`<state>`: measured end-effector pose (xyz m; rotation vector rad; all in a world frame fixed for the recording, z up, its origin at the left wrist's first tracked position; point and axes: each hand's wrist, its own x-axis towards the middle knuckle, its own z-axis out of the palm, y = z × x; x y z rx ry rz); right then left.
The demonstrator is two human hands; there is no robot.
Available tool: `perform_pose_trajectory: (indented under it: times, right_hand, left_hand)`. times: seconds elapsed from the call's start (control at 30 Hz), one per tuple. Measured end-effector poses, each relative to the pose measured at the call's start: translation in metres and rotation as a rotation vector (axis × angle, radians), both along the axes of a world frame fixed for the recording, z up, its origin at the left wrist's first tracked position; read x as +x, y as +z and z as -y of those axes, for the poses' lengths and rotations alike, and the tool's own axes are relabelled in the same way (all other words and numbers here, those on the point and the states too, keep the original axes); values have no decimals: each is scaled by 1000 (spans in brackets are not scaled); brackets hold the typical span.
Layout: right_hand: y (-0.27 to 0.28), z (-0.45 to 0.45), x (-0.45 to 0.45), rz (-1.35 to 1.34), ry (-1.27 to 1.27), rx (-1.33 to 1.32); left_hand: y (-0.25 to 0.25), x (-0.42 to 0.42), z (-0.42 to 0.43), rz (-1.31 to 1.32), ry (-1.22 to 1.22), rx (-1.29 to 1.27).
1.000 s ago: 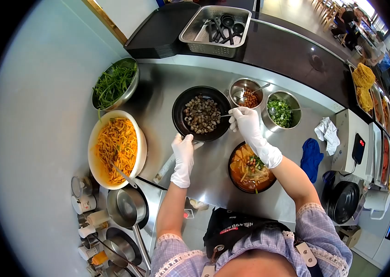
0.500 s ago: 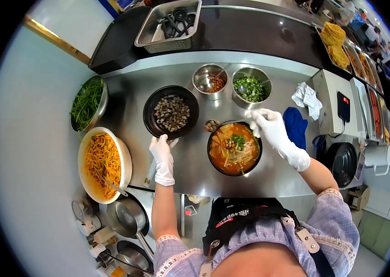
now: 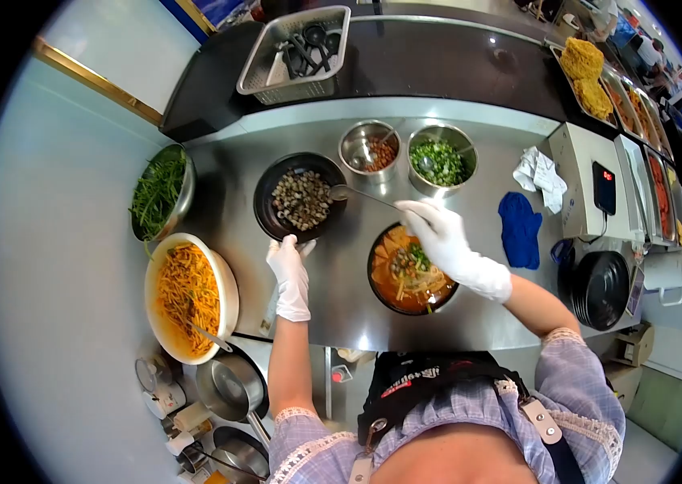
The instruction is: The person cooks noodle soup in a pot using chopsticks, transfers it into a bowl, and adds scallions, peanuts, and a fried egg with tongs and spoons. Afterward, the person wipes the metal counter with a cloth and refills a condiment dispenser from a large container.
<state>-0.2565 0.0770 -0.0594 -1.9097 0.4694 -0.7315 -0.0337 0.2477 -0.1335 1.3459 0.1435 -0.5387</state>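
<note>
My left hand, in a white glove, is closed on the near edge of a black bowl. Small shellfish pieces cover part of the bowl's bottom. In my gloved right hand is the handle of a metal spoon, whose head reaches over the bowl's right side by the shellfish. Just below that hand stands a second black bowl of reddish soup with noodles, chopped greens and some shellfish on top; my hand hides its upper right part.
Behind are metal pots of brown bits and chopped green onions. To the left stand a bowl of greens and a white bowl of orange strips. A blue cloth and stacked black bowls lie rightward.
The spoon has moved left from the soup bowl's edge to the shellfish bowl. Shellfish now show on the soup. My right hand has shifted left and down.
</note>
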Motion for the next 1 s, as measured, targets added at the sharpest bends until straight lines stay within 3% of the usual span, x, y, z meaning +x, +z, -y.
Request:
perform_pose_trajectory:
  times: [0.1,0.17,0.23,0.3,0.43,0.53,0.6,0.63,0.67,0.73,0.87,1.0]
  right_hand:
    - [-22,-3,75,77,-26,558]
    - [-37,1,105,66,69,738]
    - [-34,3,109,-47,70,775]
    - [-29,3,98,-120,-22,640]
    - [-7,29,50,-233,81,534]
    - [2,48,12,-262,-5,454]
    - [0,61,-17,-237,-116,450]
    - [-2,69,-32,-230,-171,480]
    - [3,74,-42,-244,-234,503]
    - [8,82,-61,-254,-324,536]
    - [12,84,-73,-189,-346,580]
    - [15,80,-80,-212,-378,472]
  left_hand:
    - [-20,18,9,-41,27,-97]
    - [-17,27,20,-66,65,-106]
    - [-17,39,30,-84,58,-126]
    - [-24,57,38,-105,58,-153]
    - [-48,91,53,-176,100,-222]
    - [-53,105,48,-174,-93,-108]
    - [-55,125,51,516,20,519]
    - [-49,143,57,847,240,876]
    - [-1,151,65,975,228,747]
    - [33,205,87,1467,184,683]
    - [64,293,150,1882,-64,1130]
    - [72,325,189,1743,-319,1564]
